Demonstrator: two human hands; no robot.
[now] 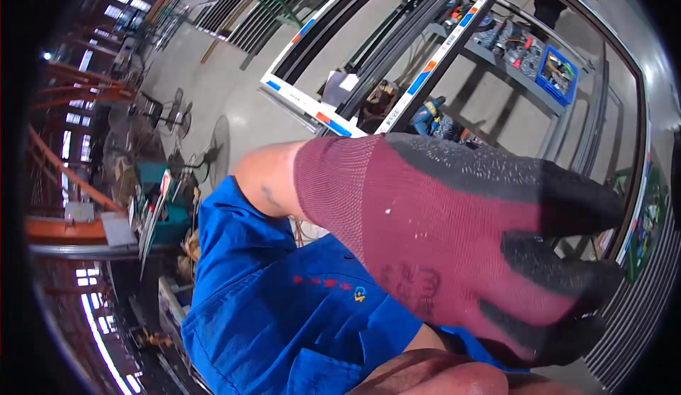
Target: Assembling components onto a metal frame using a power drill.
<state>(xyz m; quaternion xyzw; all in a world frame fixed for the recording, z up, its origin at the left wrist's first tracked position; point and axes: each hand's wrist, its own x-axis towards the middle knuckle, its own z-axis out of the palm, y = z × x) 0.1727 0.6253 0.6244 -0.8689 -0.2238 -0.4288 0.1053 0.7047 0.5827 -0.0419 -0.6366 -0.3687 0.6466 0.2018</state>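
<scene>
My left hand is raised close in front of me, its fingers pointing to the right. It wears a maroon knit glove with black-coated palm and fingers. The fingers are apart and slightly bent, with nothing visible in them. Their tips lie in shadow, and the palm side is mostly hidden. The bare forearm comes out of a blue short sleeve on the left. Behind the hand, a frame of dark bars with white, blue and orange protective strips is partly covered by the glove. My right hand does not show.
Beyond the frame, a grey workbench carries a blue bin of small parts and loose hardware. Long metal profiles lie at the back, near a green stand. Fans stand to the left. More profiles lie at lower right.
</scene>
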